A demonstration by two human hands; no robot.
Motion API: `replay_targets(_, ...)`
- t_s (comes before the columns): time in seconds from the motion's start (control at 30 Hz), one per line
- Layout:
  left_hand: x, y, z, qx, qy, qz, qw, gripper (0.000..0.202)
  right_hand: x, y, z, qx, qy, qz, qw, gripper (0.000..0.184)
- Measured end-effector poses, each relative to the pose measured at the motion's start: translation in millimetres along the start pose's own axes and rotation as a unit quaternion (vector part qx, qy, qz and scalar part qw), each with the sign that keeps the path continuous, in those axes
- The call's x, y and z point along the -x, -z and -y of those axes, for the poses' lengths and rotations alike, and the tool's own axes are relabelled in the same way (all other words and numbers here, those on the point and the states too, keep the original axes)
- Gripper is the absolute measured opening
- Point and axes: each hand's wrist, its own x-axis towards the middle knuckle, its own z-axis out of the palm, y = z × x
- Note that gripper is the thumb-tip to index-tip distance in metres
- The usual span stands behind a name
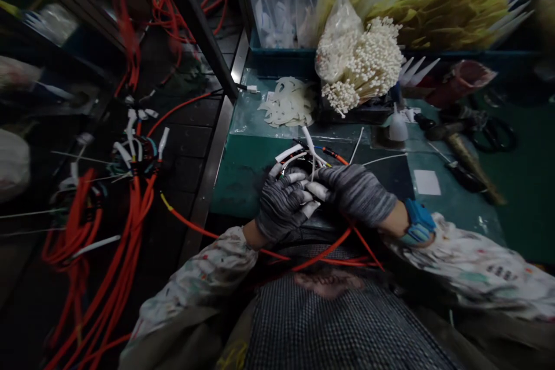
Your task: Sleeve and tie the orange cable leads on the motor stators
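Note:
Both my hands wear grey knit gloves with white fingertips and meet over the green worktop. My left hand [284, 199] is closed round the near left side of a small wired ring, like a motor stator, mostly hidden by my fingers. White sleeves [309, 140] on its leads stick up beyond my fingertips. My right hand [362, 191] is closed in a pinch at the ring's right side. A thin white cord [385, 159] runs out from it to the right; the pinch itself is partly hidden. Orange-red cables [325, 253] pass below my hands, over my lap.
Cut pale sheets [289, 103] lie beyond my hands, beside a bundle of white-tipped sticks [368, 63]. Scissors [494, 134], a hammer-like tool [468, 159] and a small white nozzle bottle [398, 126] lie right. More wired rings [134, 156] with orange-red cables are at left, past the metal table edge [208, 179].

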Motion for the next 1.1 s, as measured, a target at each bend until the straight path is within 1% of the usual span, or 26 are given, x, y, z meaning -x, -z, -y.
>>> replay_targets(0.07, 0, 0.3, 1, -0.003, 0.006, 0.013, 1.000, 0.011, -9, 2, 0, -0.071, -0.030, 0.032, 0.997, 0.033)
replay_targets(0.1, 0, 0.5, 1, -0.007, 0.005, 0.014, 1.000, 0.011, -12, 2, 0, -0.121, -0.053, 0.032, 0.991, 0.034)
replay_targets(0.17, 0, 1.1, 2, -0.009, -0.004, 0.011, 1.000, 0.011, -13, 3, 0, -0.229, -0.100, 0.026, 0.968, 0.037)
replay_targets(0.23, -1, 2.2, 2, -0.002, -0.009, 0.009, 1.000, 0.010, -13, 5, -2, -0.317, -0.133, 0.050, 0.938, 0.044)
replay_targets(0.3, -1, 3.4, 3, 0.002, -0.004, 0.017, 1.000, 0.011, -10, 7, -5, -0.360, -0.142, 0.081, 0.918, 0.041)
replay_targets(0.33, -1, 3.8, 3, 0.002, 0.001, 0.023, 1.000, 0.012, -8, 7, -7, -0.359, -0.142, 0.083, 0.919, 0.036)
replay_targets(0.43, 0, 3.2, 6, 0.001, 0.004, 0.049, 0.999, 0.012, -4, 6, -10, -0.305, -0.120, 0.038, 0.944, 0.025)
replay_targets(0.5, 2, 1.4, 8, 0.003, -0.007, 0.046, 0.999, 0.012, -2, 5, -10, -0.288, -0.111, 0.019, 0.951, 0.023)
replay_targets(0.6, 4, -1.3, 10, -0.001, -0.015, 0.046, 0.999, 0.013, -1, 5, -8, -0.268, -0.101, 0.026, 0.958, 0.021)
replay_targets(0.67, 5, -1.8, 10, -0.006, 0.001, 0.063, 0.998, 0.014, 0, 5, -8, -0.264, -0.077, 0.031, 0.961, 0.019)
replay_targets(0.7, 5, -1.5, 10, -0.009, 0.009, 0.073, 0.997, 0.015, 2, 4, -8, -0.262, -0.049, 0.035, 0.963, 0.017)
replay_targets(0.77, 4, 0.0, 8, -0.007, 0.019, 0.088, 0.996, 0.018, 7, 2, -10, -0.227, 0.047, 0.045, 0.972, 0.018)
replay_targets(0.8, 3, 1.1, 8, -0.002, 0.017, 0.088, 0.996, 0.019, 12, 0, -11, -0.187, 0.094, 0.043, 0.977, 0.019)
replay_targets(0.83, 2, 2.2, 7, 0.006, 0.011, 0.083, 0.996, 0.018, 17, -1, -12, -0.138, 0.124, 0.037, 0.982, 0.021)
replay_targets(0.87, 0, 3.2, 6, 0.017, 0.006, 0.074, 0.997, 0.016, 23, -3, -13, -0.085, 0.136, 0.031, 0.987, 0.023)
replay_targets(0.9, -1, 4.1, 6, 0.029, 0.002, 0.065, 0.997, 0.014, 30, -4, -14, -0.039, 0.133, 0.021, 0.990, 0.024)
replay_targets(0.97, -3, 5.2, 5, 0.042, -0.004, 0.044, 0.998, 0.009, 41, -4, -13, 0.027, 0.130, -0.010, 0.991, 0.024)
replay_targets(1.03, -4, 5.4, 4, 0.043, -0.003, 0.043, 0.998, 0.007, 47, -3, -9, 0.068, 0.184, -0.043, 0.980, 0.026)
replay_targets(1.1, -4, 4.7, 4, 0.036, -0.001, 0.050, 0.998, 0.009, 44, -2, -2, 0.046, 0.241, -0.060, 0.968, 0.025)
